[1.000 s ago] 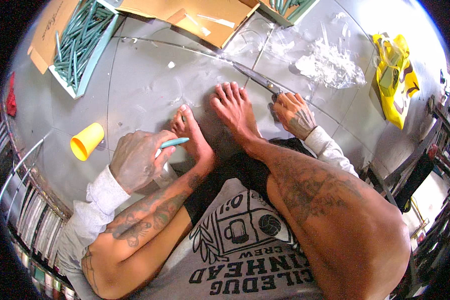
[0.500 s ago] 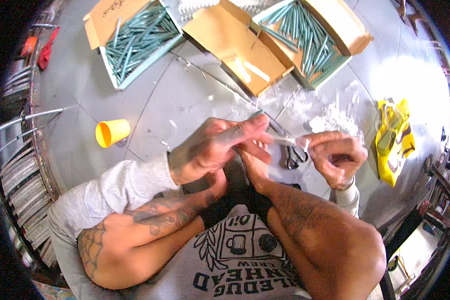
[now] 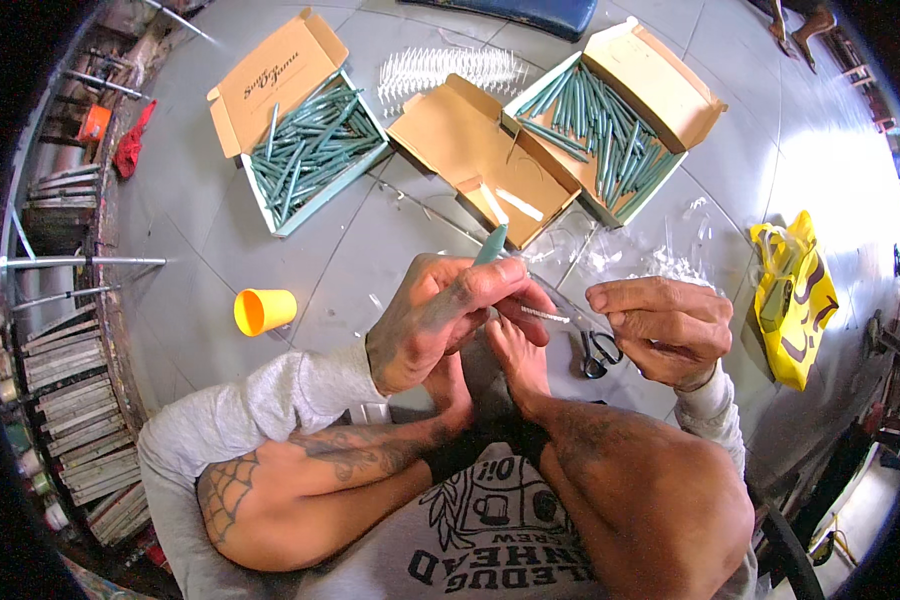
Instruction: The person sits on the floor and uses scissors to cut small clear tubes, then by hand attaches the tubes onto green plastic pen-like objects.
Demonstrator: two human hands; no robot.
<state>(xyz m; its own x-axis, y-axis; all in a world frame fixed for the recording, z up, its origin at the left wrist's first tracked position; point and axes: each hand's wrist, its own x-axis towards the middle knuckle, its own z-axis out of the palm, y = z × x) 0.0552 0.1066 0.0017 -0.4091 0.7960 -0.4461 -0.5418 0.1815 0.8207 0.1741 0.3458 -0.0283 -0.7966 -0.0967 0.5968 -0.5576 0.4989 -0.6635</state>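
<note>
Grey fabric of the printed sweatshirt (image 3: 370,572) is closest, with the person's tattooed legs (image 3: 630,470) bent on either side of it. Above the feet, the left hand (image 3: 440,315) grips a teal stick (image 3: 491,246), thumb and fingers closed round it, one end pointing up and away. From between the same fingers pokes a thin white piece (image 3: 545,314); whether it belongs to the stick, I cannot tell. Just apart, the right hand (image 3: 670,330) has its fingers curled and thumb near the index finger; whether they pinch anything is unclear. Black-handled scissors (image 3: 597,354) lie between the hands, on grey floor tiles (image 3: 220,340). To the left rests a yellow cup (image 3: 266,312), tipped over; to the right, a yellow bag (image 3: 796,320). Beyond white scraps (image 3: 670,266) sit two open boxes of teal sticks, left (image 3: 315,42) and right (image 3: 660,75), with an open brown carton (image 3: 460,130) between them.
</note>
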